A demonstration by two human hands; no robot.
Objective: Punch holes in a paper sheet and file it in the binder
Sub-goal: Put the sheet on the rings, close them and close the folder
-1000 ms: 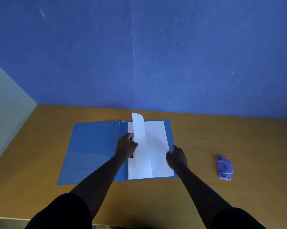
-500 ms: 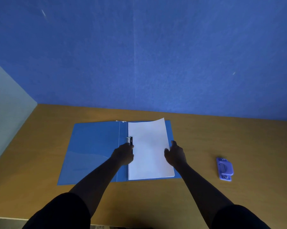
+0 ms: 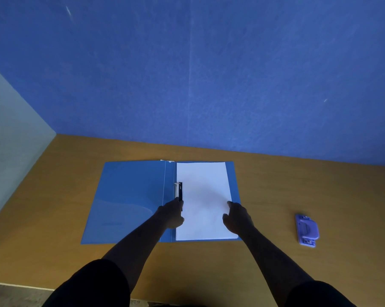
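A blue binder [image 3: 129, 196] lies open on the wooden table [image 3: 309, 187]. A white paper sheet [image 3: 203, 191] lies flat on the binder's right half, its left edge at the black and silver clip [image 3: 178, 190] by the spine. My left hand [image 3: 170, 214] sits at the clip's near end, with its fingers curled over that end. My right hand [image 3: 238, 218] rests at the sheet's right edge with relaxed fingers and the thumb pointing away from me.
A purple hole punch [image 3: 306, 230] lies on the table to the right of the binder, apart from it. A blue wall [image 3: 209, 74] rises behind the table and a pale wall [image 3: 9, 140] stands at the left.
The sheet, curled upright a second ago, has come down flat on the binder's right half. My left hand slid toward me along the clip; my right hand stayed at the sheet's edge.
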